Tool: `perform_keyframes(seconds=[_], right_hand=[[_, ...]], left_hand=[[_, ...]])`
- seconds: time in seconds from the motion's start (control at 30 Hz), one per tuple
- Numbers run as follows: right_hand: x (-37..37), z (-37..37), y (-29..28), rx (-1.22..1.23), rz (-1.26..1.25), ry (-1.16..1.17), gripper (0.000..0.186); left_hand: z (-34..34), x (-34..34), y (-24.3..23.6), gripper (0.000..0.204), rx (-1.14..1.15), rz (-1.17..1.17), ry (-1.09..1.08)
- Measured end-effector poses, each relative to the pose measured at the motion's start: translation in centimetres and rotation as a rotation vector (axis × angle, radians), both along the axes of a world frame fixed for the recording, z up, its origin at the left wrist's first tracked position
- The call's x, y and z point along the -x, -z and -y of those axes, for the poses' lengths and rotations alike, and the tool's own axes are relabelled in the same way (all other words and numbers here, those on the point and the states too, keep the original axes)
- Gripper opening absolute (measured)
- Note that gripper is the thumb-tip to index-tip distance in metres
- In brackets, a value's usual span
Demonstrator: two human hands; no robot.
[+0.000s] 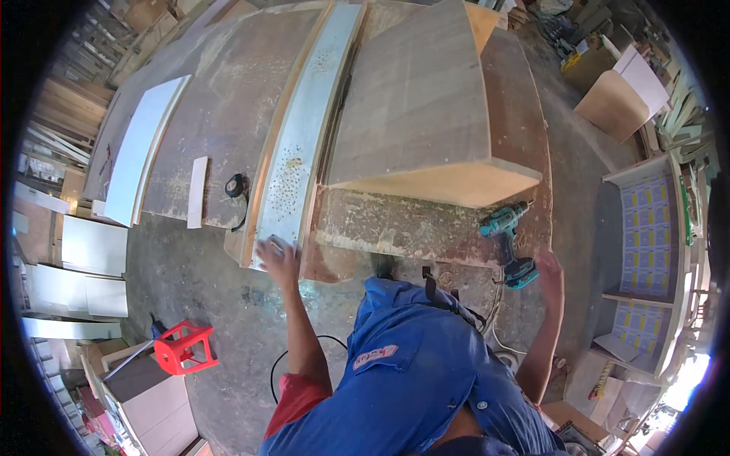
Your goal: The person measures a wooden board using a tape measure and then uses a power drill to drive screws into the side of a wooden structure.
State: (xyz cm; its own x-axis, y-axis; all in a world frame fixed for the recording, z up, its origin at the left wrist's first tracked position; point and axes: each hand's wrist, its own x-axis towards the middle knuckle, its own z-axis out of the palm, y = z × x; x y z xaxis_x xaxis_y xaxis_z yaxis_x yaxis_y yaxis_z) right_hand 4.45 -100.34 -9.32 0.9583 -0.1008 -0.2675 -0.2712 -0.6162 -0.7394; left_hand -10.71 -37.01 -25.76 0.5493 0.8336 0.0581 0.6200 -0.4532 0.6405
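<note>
Grip closure indeterminate on right hand (550, 273) and left hand (280, 262), I advise even left pressure at the white-faced panel's (305, 114) near edge.

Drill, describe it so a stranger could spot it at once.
On the big worktable, find the brown box. The drill lies by its near right corner, close to the right hand. Its teal-and-black body sets it apart from both brown neighbours.

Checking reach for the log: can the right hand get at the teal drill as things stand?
Likely yes: the right hand is right beside the battery end of the teal drill, at the near edge of the worktable. Nothing visible blocks the way; contact can't be told.
</note>
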Motion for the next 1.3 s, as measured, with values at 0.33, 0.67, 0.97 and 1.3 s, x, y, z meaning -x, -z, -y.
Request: perform_keyframes(seconds=[0.33,0.67,0.97,1.3], right_hand=[[9.4,-4.4,2.6,0.079,0.021,-0.259,0.046],[16.6,-3.4,9.5,0.186,-0.127,-0.403,0.050],[12.7,-5.3,7.3,0.334,-0.081,-0.197,0.051],[10.9,-7.4,2.1,0.263,-0.312,0.081,0.055]], left_hand=[[2.8,1.1,-4.1,0.060,0.004,0.169,0.186],[12.6,-8.2,-13.7,0.055,-0.081,0.335,0.573],[21.5,-32.9,-23.2,0.066,0.387,0.593,0.992],[23.9,-44.9,-23.6,0.060,0.415,0.511,1.226]])
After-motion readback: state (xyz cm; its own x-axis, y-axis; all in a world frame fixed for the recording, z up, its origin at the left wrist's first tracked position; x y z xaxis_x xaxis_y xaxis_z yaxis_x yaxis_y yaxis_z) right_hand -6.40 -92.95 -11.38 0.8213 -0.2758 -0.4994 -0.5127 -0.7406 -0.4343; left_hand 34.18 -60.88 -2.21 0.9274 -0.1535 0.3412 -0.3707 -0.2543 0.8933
